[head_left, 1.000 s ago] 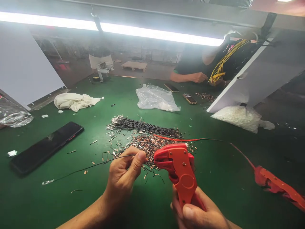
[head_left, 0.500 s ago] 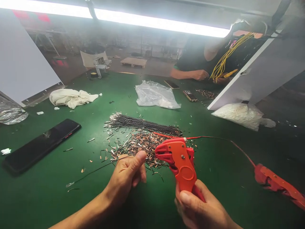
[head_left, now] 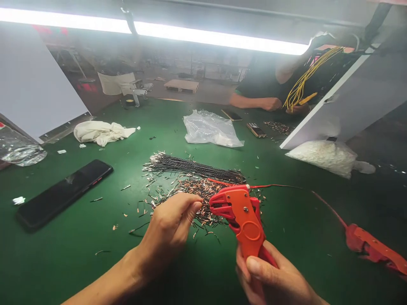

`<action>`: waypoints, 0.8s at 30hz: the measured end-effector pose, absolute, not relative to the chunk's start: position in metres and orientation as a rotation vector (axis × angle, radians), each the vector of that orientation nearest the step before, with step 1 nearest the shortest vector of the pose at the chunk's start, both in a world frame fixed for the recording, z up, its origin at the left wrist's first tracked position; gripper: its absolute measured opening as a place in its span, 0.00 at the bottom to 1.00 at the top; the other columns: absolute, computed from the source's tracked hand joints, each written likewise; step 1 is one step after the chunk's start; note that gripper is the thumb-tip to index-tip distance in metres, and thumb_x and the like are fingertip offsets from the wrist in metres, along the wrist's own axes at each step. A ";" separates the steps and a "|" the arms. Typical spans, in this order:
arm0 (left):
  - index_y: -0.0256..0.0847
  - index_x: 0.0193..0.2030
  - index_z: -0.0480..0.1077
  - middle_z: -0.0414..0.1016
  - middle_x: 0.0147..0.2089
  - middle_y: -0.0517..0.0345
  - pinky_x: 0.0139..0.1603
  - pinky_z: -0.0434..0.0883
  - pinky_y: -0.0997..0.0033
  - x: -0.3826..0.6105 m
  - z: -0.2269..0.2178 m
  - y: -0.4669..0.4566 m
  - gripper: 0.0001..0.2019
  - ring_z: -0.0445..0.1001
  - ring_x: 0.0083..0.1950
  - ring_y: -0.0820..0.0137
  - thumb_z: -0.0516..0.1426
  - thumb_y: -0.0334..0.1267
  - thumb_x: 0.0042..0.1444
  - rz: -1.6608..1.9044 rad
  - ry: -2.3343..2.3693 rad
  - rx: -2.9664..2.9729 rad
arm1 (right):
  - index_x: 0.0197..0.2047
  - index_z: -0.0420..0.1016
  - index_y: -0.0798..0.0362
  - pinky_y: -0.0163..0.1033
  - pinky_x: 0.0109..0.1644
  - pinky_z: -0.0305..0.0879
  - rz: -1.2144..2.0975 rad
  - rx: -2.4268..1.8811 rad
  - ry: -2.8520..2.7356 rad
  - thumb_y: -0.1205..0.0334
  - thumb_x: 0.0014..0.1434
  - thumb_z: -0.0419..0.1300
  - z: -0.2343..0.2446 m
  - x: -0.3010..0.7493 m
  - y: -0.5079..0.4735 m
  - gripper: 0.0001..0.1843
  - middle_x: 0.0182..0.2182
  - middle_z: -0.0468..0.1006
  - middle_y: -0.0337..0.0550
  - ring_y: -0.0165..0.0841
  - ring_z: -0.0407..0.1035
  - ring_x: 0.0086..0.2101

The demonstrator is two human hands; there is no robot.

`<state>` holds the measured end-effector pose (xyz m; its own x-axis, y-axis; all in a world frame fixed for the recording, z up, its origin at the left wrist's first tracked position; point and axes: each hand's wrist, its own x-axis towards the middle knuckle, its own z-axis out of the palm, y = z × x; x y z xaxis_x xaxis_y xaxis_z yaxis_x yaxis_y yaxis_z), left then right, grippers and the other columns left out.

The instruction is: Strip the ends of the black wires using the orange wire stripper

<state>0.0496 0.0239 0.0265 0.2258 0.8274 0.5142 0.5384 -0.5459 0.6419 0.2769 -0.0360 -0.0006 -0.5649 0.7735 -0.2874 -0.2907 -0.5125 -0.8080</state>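
My left hand (head_left: 171,220) is closed in a pinch, its fingertips just left of the wire stripper's jaws. A thin black wire (head_left: 139,228) runs out behind it to the left; the part between the fingers is hidden. Wrapped around the handles of a red and orange wire stripper (head_left: 246,216) is my right hand (head_left: 270,271). The stripper stands upright with its jaws facing left. Behind both hands lies a heap of short wire offcuts (head_left: 190,190), black with coppery bits. Just beyond it rests a bundle of black wires (head_left: 197,165) with metal terminals at the left ends.
A second red tool (head_left: 375,245) lies at the right. On the left are a black phone (head_left: 66,192), a white cloth (head_left: 103,132) and a clear plastic container (head_left: 22,148). Farther back are a plastic bag (head_left: 211,129), a filled bag (head_left: 324,156) and a co-worker's hand (head_left: 271,103) near yellow wires (head_left: 305,80).
My left hand has turned over and brought its pinch closer to the stripper's jaws, drawing the black wire rightward. My right hand keeps its grip on the stripper. The view has shifted slightly.
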 end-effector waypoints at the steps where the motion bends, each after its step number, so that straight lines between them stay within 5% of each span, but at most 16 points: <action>1: 0.40 0.40 0.73 0.78 0.32 0.57 0.31 0.70 0.74 0.049 0.026 0.024 0.07 0.74 0.30 0.73 0.52 0.32 0.64 1.217 1.265 2.164 | 0.29 0.65 0.54 0.30 0.21 0.48 2.120 -0.826 -0.971 0.45 0.59 0.60 -0.001 0.277 -0.035 0.20 0.17 0.60 0.31 0.23 0.53 0.17; 24: 0.38 0.40 0.71 0.72 0.31 0.57 0.30 0.69 0.76 0.048 0.034 0.024 0.07 0.69 0.31 0.74 0.57 0.24 0.59 1.417 1.067 2.458 | 0.38 0.69 0.59 0.29 0.26 0.54 2.195 -0.618 -1.057 0.47 0.61 0.60 -0.001 0.277 -0.030 0.20 0.22 0.67 0.38 0.25 0.59 0.22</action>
<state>0.0476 0.0240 0.0339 0.3175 0.6206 0.7170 0.5179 -0.7468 0.4172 0.2770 -0.0300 -0.0007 -0.6999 0.7001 -0.1414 -0.3259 -0.4892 -0.8090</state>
